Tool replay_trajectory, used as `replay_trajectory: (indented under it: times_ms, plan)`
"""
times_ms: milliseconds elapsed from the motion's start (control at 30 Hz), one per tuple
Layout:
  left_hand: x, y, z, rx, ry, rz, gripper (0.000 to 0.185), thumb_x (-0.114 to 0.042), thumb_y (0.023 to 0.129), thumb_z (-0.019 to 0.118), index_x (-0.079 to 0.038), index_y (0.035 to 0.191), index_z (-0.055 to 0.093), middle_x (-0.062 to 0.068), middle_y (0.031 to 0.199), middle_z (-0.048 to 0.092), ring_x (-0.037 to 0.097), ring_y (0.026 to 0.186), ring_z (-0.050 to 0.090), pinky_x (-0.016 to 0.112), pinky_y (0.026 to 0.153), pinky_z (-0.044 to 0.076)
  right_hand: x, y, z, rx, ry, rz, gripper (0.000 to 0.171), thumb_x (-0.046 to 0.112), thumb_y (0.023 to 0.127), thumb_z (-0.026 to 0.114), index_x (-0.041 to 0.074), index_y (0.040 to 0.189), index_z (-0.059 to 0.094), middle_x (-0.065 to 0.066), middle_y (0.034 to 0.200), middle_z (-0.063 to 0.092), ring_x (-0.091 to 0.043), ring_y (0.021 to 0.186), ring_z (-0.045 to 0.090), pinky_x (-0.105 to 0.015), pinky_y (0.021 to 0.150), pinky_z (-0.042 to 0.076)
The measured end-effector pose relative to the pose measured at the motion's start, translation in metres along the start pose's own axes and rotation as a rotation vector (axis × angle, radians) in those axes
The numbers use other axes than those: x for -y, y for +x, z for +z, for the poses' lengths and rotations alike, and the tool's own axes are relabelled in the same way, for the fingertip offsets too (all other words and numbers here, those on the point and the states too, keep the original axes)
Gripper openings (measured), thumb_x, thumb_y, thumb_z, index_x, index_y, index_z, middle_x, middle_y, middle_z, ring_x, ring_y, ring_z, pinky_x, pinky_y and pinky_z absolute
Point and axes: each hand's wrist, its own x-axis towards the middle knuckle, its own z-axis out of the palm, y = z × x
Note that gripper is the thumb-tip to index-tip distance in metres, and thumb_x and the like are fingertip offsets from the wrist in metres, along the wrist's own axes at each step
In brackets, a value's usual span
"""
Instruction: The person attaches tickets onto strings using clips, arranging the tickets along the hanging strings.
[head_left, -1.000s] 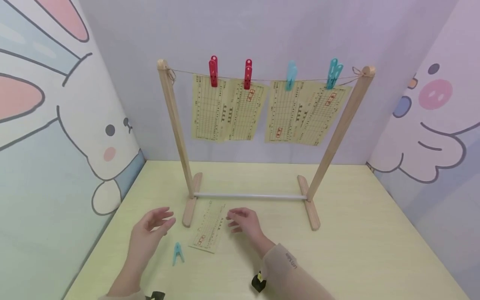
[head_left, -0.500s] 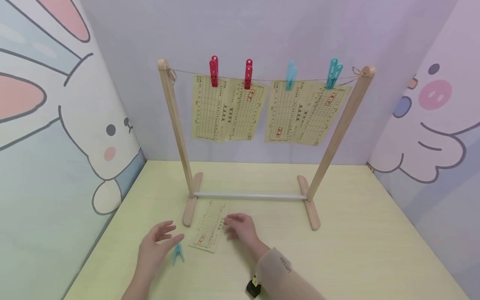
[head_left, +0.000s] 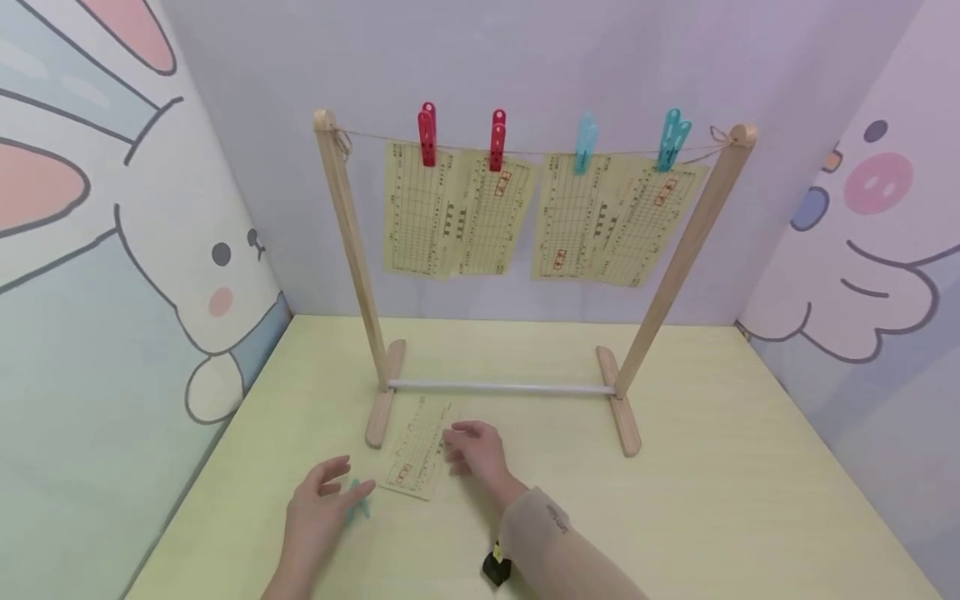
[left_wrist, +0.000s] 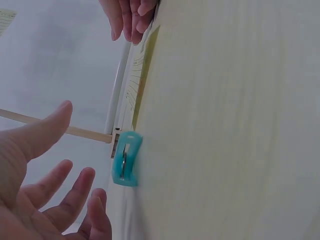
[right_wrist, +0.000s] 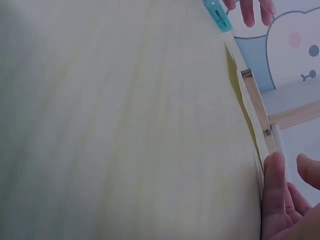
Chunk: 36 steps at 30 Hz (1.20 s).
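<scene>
A teal clothespin lies flat on the pale yellow table. My left hand hovers over it with fingers spread and holds nothing; the left wrist view shows the clothespin just beyond my fingertips. A yellow printed slip lies to the clothespin's right. My right hand rests with relaxed fingers at the slip's right edge. In the right wrist view my fingertips sit by the slip's edge.
A wooden drying rack stands behind the hands, with a white crossbar near the table. Several yellow slips hang from its string under two red pegs and two blue-green pegs. Cartoon walls close in on three sides.
My left hand has moved right and toward me, down over the teal clothespin. My right hand has drawn back slightly along the slip's right edge. Slip and clothespin lie as before.
</scene>
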Motion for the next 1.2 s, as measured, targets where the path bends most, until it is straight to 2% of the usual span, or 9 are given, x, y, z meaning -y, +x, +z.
replay_trajectory:
  times_ms: [200, 500, 733, 967, 1200]
  plan:
    - [0.004, 0.0, 0.003, 0.03, 0.017, -0.014, 0.08, -0.038, 0.083, 0.079, -0.006, 0.145, 0.04, 0.025, 0.148, 0.042, 0.046, 0.13, 0.043, 0.061, 0.099, 0.043, -0.001, 0.0, 0.003, -0.016, -0.066, 0.012, 0.043, 0.022, 0.09, 0.071, -0.003, 0.124, 0.06, -0.01, 0.093, 0.073, -0.011, 0.066, 0.065, -0.026, 0.057, 0.057]
    - [0.008, 0.004, 0.009, 0.004, 0.08, 0.008, 0.083, -0.033, 0.079, 0.083, -0.002, 0.144, 0.042, 0.031, 0.14, 0.046, 0.045, 0.122, 0.049, 0.056, 0.093, 0.047, 0.0, 0.004, 0.005, -0.05, -0.122, 0.027, 0.043, 0.018, 0.09, 0.071, 0.001, 0.127, 0.059, -0.006, 0.085, 0.068, -0.01, 0.057, 0.062, -0.023, 0.05, 0.053]
    - [0.009, 0.006, 0.011, 0.048, 0.142, 0.001, 0.092, -0.029, 0.075, 0.086, 0.002, 0.146, 0.036, 0.033, 0.137, 0.045, 0.053, 0.125, 0.046, 0.062, 0.097, 0.045, 0.001, 0.005, 0.009, -0.097, -0.16, 0.043, 0.048, 0.017, 0.089, 0.072, 0.0, 0.131, 0.056, -0.005, 0.083, 0.068, -0.01, 0.053, 0.061, -0.025, 0.047, 0.053]
    - [0.008, 0.008, 0.011, 0.052, 0.171, 0.033, 0.093, -0.026, 0.073, 0.087, 0.003, 0.146, 0.036, 0.032, 0.132, 0.049, 0.05, 0.12, 0.049, 0.06, 0.094, 0.047, 0.003, 0.006, 0.01, -0.139, -0.225, 0.042, 0.045, 0.019, 0.089, 0.072, 0.001, 0.127, 0.057, -0.004, 0.081, 0.068, -0.011, 0.052, 0.061, -0.026, 0.046, 0.053]
    - [0.009, 0.01, 0.009, 0.059, 0.18, 0.014, 0.091, -0.025, 0.075, 0.086, 0.003, 0.145, 0.037, 0.033, 0.131, 0.051, 0.05, 0.12, 0.051, 0.06, 0.094, 0.047, 0.005, 0.007, 0.012, -0.151, -0.288, 0.038, 0.04, 0.018, 0.087, 0.072, 0.0, 0.12, 0.06, -0.003, 0.076, 0.069, -0.01, 0.05, 0.062, -0.025, 0.044, 0.052]
